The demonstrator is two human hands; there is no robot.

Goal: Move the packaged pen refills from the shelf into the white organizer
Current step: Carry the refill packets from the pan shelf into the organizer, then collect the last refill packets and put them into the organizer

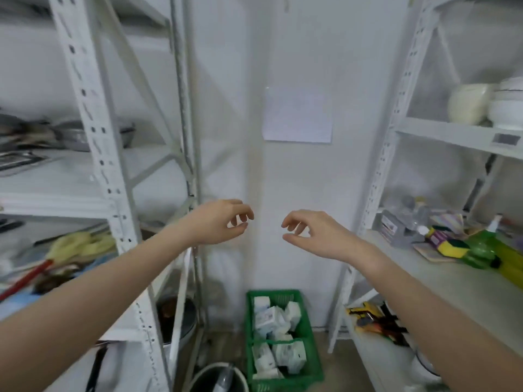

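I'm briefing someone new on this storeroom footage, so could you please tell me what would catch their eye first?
Two bare arms reach forward mid-frame, the left hand and right hand empty, fingers loosely curled before a white wall. Below them, a green crate of white packets sits on the floor between two white racks. On the right rack's shelf, a green bottle stands out among clutter.

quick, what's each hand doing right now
Left hand: open, fingers loosely curled, holding nothing.
Right hand: open, fingers loosely curled, holding nothing.
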